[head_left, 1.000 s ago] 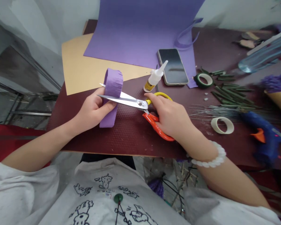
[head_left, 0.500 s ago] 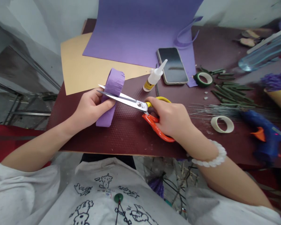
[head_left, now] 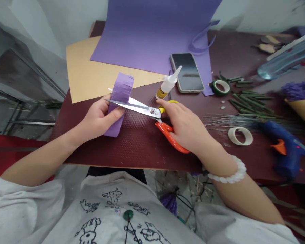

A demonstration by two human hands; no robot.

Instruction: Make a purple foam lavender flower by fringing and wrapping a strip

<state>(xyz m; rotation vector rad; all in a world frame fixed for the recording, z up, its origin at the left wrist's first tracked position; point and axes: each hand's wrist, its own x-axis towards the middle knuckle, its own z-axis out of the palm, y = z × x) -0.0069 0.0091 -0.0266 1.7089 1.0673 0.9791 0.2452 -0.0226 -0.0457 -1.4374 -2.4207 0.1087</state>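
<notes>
A purple paper strip [head_left: 122,86], with short cuts along its right edge, is pinched between the thumb and fingers of my left hand [head_left: 101,115]. My right hand [head_left: 186,125] grips scissors [head_left: 142,109] by their yellow and red handles. The blades are parted and lie on either side of the strip, one in front and one behind it. My left thumb rests close to the front blade. Just beyond the scissors, a small white glue bottle [head_left: 169,84] stands on the dark red table [head_left: 139,145].
Behind lie a large purple sheet [head_left: 147,37], a tan sheet [head_left: 83,67] and a phone [head_left: 188,72]. To the right are green tape [head_left: 220,87], green stems [head_left: 249,103], thin wires [head_left: 226,120], white tape [head_left: 240,136] and a blue glue gun [head_left: 284,145].
The top of the purple strip has tilted slightly left and flattened. My right index finger has stretched out toward the glue bottle, while the scissors stay nearly in place.
</notes>
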